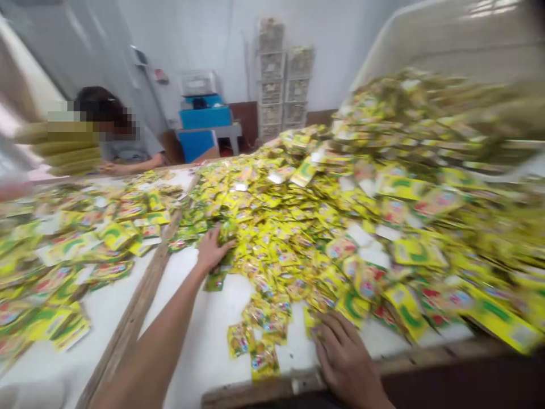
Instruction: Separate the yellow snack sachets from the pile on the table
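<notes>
My left hand [212,250] reaches into the near left side of a big heap of small shiny yellow packets [276,227]. Its thumb and fingers are spread, and the fingertips touch green packets [187,233] at the heap's edge. By the table's front rim my right hand [344,355] has its fingers bent and close together. They are on a small yellow packet [309,321], which shows partly beside the thumb. Several loose packets [264,358] lie between the two hands. Larger flat yellow packets with a green mark [417,253] are piled right of my right hand.
A wooden strip [140,304] divides the white table [179,295]. More flat packets [114,236] cover its left part. A large tilted white bin [426,42] spills packets at right. Across the table sits another person [131,165], beside stacked yellow bundles [68,150]. Crates [272,85] stand behind.
</notes>
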A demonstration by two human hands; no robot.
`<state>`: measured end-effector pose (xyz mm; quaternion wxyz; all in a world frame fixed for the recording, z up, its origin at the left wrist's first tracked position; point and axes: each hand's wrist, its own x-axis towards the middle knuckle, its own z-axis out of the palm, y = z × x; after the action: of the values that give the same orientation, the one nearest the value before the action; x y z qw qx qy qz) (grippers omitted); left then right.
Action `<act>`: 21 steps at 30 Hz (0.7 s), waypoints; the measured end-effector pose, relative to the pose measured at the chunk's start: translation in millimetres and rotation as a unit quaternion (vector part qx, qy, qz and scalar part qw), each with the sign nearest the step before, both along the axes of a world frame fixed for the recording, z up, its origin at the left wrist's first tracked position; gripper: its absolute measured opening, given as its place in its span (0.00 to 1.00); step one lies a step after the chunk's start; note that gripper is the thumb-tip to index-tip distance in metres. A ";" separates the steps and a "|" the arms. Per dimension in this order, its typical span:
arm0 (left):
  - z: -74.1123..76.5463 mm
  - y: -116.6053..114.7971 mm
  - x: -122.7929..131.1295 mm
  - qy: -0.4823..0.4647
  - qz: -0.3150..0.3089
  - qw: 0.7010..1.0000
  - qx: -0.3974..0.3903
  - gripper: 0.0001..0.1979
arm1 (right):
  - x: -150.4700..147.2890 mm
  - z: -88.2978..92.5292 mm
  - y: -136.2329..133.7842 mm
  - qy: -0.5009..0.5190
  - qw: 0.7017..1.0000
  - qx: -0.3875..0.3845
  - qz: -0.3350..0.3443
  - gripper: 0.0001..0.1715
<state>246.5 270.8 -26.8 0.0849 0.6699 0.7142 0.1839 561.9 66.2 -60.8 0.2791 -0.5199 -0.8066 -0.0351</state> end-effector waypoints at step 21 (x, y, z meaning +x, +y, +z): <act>15.4 -198.4 91.8 -0.185 0.014 0.979 -0.086 0.24 | 183.9 26.9 -38.2 0.170 0.888 0.176 -0.391 0.17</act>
<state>338.3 72.4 -11.4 0.2703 0.6042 0.7090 0.2433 745.8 28.0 -33.9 0.4621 -0.7333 -0.4594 -0.1939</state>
